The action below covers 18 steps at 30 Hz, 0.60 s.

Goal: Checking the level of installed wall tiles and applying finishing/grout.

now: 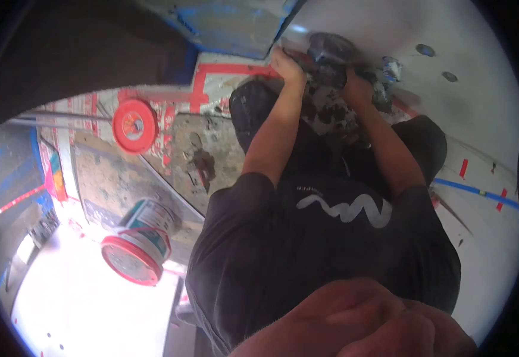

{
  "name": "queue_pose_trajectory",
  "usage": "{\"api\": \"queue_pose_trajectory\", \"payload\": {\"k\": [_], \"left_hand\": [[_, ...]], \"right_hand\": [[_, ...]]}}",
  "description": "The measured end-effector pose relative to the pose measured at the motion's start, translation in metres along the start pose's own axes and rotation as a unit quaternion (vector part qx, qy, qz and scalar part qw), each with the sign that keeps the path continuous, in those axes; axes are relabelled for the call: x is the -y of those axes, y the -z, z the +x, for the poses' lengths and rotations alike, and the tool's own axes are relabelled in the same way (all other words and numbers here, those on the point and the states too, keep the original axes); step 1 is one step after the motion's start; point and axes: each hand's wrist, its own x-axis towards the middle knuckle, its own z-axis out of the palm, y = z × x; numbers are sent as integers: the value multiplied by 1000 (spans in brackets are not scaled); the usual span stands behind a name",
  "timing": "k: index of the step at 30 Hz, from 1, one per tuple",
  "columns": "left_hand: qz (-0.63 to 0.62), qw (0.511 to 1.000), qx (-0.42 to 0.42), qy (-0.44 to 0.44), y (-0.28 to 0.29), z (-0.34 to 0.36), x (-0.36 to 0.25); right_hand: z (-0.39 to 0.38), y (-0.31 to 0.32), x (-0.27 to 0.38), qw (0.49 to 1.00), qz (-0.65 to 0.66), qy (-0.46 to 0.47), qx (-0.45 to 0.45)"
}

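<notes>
Both my arms reach out ahead between my knees, toward the base of a pale wall panel. My left hand (287, 66) is beside the lower corner of a blue-taped panel (235, 35); its fingers are too blurred to read. My right hand (358, 89) is bent inward against a dark, lumpy object (331, 52), its fingers closed and partly hidden. The object looks black and slightly shiny, and its kind is unclear. Just right of it stands a small white-and-blue smeared container (392, 69). Dark blotches mark the floor below my hands.
At left, a white-and-green bucket (149, 220) with a red rim stands near a pale board (93, 297). A round red lid (134, 126) lies farther off. Red tape (230, 69) crosses the floor covering. The white wall (480, 113) rises at right, with blue tape (477, 189) lower down.
</notes>
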Motion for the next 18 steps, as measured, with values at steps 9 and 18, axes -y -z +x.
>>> {"api": "queue_pose_trajectory", "payload": {"k": [9, 18], "left_hand": [[5, 950, 233, -209, -52, -116, -104], [107, 807, 289, -504, -75, -89, -89]], "right_hand": [[-41, 8, -18, 968, 137, 11, -210], [17, 0, -23, 942, 136, 209, -223]]}}
